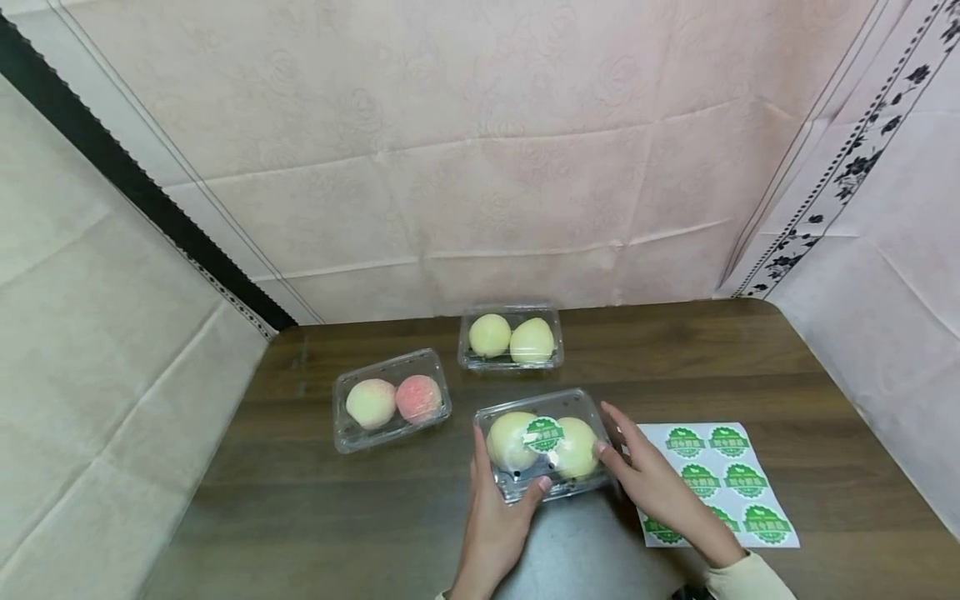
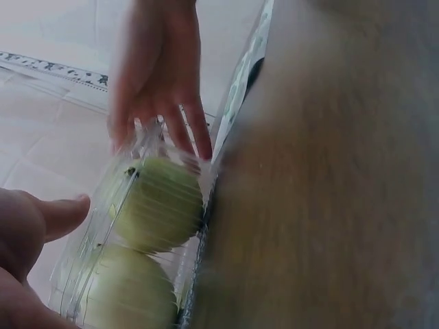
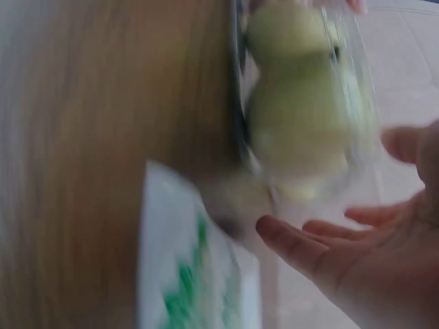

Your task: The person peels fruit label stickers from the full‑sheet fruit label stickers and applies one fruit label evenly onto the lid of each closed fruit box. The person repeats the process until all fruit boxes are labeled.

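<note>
A clear plastic fruit box (image 1: pixel 570 492) with two pale green round fruits inside sits near the table's middle, a round green-and-white sticker (image 1: pixel 543 434) on its lid. My left hand (image 1: pixel 497 521) grips its near left corner, fingers along the left side and thumb at the front edge. Over at the right end, my right hand (image 1: pixel 652 479) has its fingers spread and loosely extended, the thumb close to the lid's edge. In the right wrist view those fingers (image 3: pixel 295 243) stand apart from the box. Most left fingers are hidden in the left wrist view.
A sheet of green stickers (image 1: pixel 776 492) lies at the right, partly under my right forearm. Behind stands another clear box (image 1: pixel 510 364) with two pale fruits. To the left is a box (image 1: pixel 352 442) with one pale and one pink fruit. Cloth backdrop (image 1: pixel 487 208) borders the wooden table.
</note>
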The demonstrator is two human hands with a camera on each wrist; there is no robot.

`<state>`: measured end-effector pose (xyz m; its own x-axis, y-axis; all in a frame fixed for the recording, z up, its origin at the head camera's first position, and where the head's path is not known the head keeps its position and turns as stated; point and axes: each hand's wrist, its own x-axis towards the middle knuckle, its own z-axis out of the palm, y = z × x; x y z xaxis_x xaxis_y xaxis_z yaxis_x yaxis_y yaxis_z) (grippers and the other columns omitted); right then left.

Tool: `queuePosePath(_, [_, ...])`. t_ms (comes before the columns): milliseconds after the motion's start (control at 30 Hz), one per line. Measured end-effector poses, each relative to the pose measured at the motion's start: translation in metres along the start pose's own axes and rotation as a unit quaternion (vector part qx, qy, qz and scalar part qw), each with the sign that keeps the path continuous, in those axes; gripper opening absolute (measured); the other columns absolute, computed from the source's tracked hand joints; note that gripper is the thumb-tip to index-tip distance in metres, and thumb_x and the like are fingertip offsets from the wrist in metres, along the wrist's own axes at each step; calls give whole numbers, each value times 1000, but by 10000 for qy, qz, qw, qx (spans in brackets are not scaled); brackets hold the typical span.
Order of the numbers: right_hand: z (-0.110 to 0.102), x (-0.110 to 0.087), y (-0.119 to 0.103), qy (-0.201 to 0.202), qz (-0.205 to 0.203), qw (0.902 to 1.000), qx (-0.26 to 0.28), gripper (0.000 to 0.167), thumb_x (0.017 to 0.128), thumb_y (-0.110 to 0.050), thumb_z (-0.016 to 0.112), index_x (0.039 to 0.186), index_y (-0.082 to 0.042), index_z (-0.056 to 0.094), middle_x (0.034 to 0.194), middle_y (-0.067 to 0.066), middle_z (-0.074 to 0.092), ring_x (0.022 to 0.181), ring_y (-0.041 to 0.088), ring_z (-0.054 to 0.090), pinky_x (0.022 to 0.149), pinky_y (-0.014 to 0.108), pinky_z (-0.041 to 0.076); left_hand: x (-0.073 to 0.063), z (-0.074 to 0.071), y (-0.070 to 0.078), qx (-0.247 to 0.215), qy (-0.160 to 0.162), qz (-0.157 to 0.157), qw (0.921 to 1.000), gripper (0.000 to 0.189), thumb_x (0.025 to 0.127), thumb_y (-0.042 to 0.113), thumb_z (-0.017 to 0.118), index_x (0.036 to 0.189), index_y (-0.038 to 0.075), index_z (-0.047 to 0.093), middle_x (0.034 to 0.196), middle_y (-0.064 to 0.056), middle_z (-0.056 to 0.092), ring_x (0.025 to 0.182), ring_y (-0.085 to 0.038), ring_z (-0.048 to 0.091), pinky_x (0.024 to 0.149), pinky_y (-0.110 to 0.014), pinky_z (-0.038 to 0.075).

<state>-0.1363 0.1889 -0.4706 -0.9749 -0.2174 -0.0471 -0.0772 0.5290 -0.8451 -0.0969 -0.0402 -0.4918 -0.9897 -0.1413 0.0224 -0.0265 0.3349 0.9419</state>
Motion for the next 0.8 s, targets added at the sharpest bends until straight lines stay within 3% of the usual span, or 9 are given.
queuePosePath(200, [7, 11, -1, -187, 566, 9956, 726, 66, 115, -35, 43, 168, -7, 16, 171, 26, 21, 157, 44, 23, 123, 61, 27, 1, 3, 5, -67, -135, -106, 9998, 115, 89, 32, 85, 170, 8, 7, 169, -33, 19, 153, -53, 26, 120, -69, 27])
queuePosePath(567, [-1, 18, -8, -77, 536, 9953, 807, 65, 115, -27, 44, 167, 0, 16, 169, 29, 26, 154, 49, 26, 121, 63, 31, 7, 12, 8, -314, -215, 28, 9993, 111, 93, 26, 82, 169, 4, 4, 170, -33, 14, 156, -50, 20, 123, -67, 21])
queuePosePath(800, [-11, 28, -8, -145, 464, 9919, 1176, 64, 115, -18, 43, 166, 4, 13, 170, 30, 21, 158, 46, 19, 123, 60, 26, 13, 16, 13, -395, -248, 155, 9988, 111, 93, 30, 83, 169, 3, 6, 169, -36, 15, 154, -54, 21, 121, -71, 23])
